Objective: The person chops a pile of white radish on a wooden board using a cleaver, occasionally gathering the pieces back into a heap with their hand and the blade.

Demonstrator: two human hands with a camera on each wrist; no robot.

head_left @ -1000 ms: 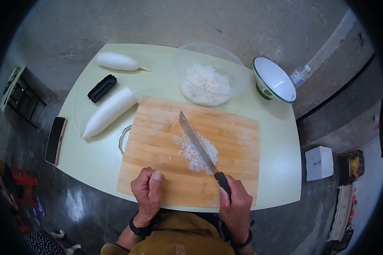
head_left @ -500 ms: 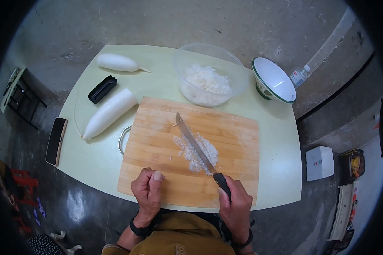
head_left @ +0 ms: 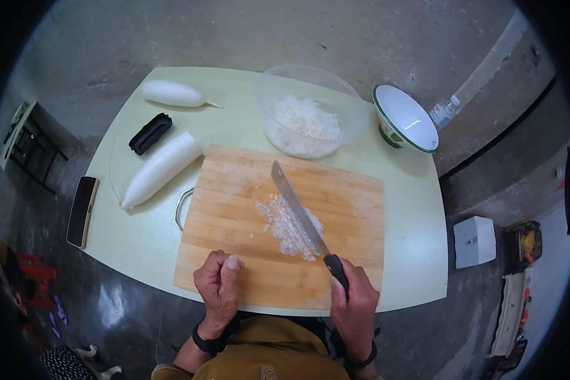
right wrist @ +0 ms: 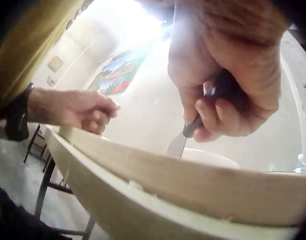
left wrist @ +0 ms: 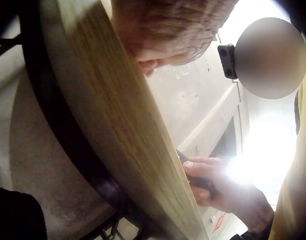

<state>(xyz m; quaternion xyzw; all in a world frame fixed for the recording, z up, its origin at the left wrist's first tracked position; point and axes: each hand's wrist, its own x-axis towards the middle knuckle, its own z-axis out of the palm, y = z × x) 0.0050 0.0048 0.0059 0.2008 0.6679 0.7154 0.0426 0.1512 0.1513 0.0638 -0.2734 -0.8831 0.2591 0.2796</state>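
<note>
My right hand [head_left: 356, 292] grips the black handle [head_left: 337, 273] of a kitchen knife. The long blade [head_left: 297, 206] slants up and left over chopped white bits [head_left: 285, 228] on a wooden cutting board [head_left: 234, 190]. In the right wrist view the fingers [right wrist: 228, 117] wrap the handle, and the blade's lower part passes behind the board's edge. My left hand [head_left: 218, 282] is at the board's near left edge, fingers curled in, thumb uppermost, holding nothing. From the right wrist, that left hand [right wrist: 80, 110] shows as a loose fist.
Behind the board stands a clear plastic bowl [head_left: 269, 117] of shredded white pieces. A green-rimmed bowl [head_left: 406, 117] tilts to its right. On the left lie a cut white radish [head_left: 161, 170], a whole radish [head_left: 174, 93], a black case [head_left: 151, 133] and a phone [head_left: 82, 212] at the table edge.
The knife shifts slightly left, then swings back right, its blade now toward the right side of the chopped bits. My right hand moves a little right with it; the left hand stays put.
</note>
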